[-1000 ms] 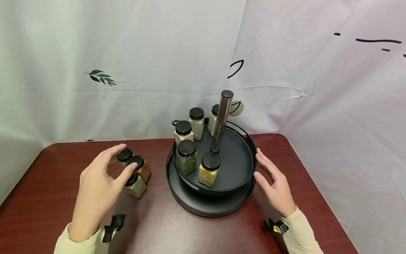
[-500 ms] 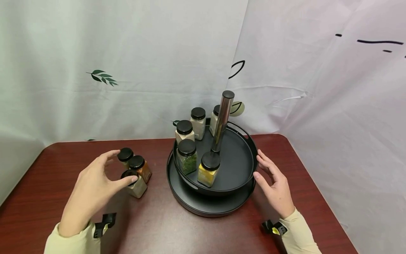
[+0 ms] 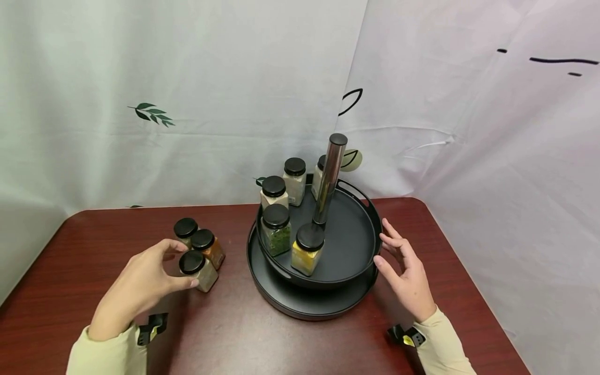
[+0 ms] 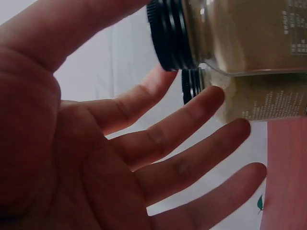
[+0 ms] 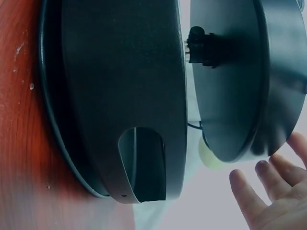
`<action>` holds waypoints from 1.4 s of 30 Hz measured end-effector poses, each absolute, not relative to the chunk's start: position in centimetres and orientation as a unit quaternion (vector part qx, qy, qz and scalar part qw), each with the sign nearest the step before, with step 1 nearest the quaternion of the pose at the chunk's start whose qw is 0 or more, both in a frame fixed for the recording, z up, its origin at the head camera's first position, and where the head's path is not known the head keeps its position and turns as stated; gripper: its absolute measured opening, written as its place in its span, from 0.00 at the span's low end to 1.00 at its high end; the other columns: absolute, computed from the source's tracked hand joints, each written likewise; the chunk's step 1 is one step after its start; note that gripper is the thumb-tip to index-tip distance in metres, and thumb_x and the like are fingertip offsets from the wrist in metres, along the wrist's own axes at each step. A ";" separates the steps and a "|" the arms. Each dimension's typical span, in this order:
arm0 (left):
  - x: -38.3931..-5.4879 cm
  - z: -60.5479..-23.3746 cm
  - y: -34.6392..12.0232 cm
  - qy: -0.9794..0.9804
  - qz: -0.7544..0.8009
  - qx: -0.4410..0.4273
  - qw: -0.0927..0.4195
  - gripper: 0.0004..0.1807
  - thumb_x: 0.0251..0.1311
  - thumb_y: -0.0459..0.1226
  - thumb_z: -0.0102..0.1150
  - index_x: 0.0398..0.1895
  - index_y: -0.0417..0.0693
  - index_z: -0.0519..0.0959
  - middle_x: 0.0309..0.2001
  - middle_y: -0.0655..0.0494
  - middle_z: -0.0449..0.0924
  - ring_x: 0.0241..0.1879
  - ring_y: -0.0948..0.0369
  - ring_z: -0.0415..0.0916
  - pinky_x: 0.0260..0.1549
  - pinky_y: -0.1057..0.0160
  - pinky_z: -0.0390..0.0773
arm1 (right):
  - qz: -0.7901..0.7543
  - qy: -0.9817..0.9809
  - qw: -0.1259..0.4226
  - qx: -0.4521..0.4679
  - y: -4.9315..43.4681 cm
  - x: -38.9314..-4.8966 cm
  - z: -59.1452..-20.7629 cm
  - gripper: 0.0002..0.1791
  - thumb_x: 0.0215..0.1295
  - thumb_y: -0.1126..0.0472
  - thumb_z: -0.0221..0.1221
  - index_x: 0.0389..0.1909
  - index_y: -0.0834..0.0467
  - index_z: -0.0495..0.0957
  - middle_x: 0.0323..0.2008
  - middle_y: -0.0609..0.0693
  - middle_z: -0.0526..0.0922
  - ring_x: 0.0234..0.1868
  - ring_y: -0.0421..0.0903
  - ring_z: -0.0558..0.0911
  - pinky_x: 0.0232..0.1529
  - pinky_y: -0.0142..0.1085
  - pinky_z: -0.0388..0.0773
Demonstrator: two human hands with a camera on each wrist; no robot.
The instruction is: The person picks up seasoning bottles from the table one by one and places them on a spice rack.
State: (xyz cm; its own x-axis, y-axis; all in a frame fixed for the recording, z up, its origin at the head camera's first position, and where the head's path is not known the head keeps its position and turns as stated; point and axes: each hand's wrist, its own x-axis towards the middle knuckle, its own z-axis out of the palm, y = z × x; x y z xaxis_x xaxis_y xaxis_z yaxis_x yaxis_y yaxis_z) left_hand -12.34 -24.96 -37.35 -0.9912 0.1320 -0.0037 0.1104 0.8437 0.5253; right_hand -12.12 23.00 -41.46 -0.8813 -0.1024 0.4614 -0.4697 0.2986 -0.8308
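Observation:
At the left, three spice jars with black lids stand close together on the table. My left hand point(image 3: 140, 284) has thumb and index finger on opposite sides of the front spice jar point(image 3: 205, 278), pinching it near its lid; its other fingers point(image 4: 192, 163) spread loosely in the left wrist view. Behind that jar stand an orange-brown spice jar point(image 3: 215, 253) and another jar point(image 3: 185, 229). My right hand point(image 3: 410, 284) has relaxed fingers at the right rim of the upper tray of a two-tier black turntable rack point(image 3: 349, 250), its fingertips touching or nearly touching the rim.
On the upper tray, a yellow spice jar point(image 3: 306, 255), a green herb jar point(image 3: 276, 234) and several pale jars line the left and back. A metal post point(image 3: 330, 177) rises from its middle. White curtains point(image 3: 211, 104) hang behind the reddish-brown table point(image 3: 234, 344).
My left hand has lowered from above the jars, and its thumb and index finger have closed in around the front jar. The right hand has stayed almost still at the tray's rim.

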 end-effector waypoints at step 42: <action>-13.1 -39.3 -24.8 0.958 0.274 0.036 0.075 0.47 0.40 0.54 0.81 0.57 0.34 0.70 0.39 0.48 0.82 0.37 0.52 0.79 0.36 0.49 0.78 | 0.533 -0.809 0.157 0.193 23.2 -12.4 -41.6 0.33 0.68 0.76 0.56 0.74 0.61 0.63 0.78 0.48 0.56 0.75 0.46 0.62 0.69 0.34 0.64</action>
State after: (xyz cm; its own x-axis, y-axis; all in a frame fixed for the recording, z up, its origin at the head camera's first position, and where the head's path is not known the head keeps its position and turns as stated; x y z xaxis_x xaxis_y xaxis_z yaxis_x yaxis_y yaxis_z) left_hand -13.15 -24.76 -39.32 -0.9862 0.1103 -0.1231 0.0285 0.8472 0.5306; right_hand -12.42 23.16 -41.58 -0.8760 -0.1454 0.4598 -0.4799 0.3577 -0.8011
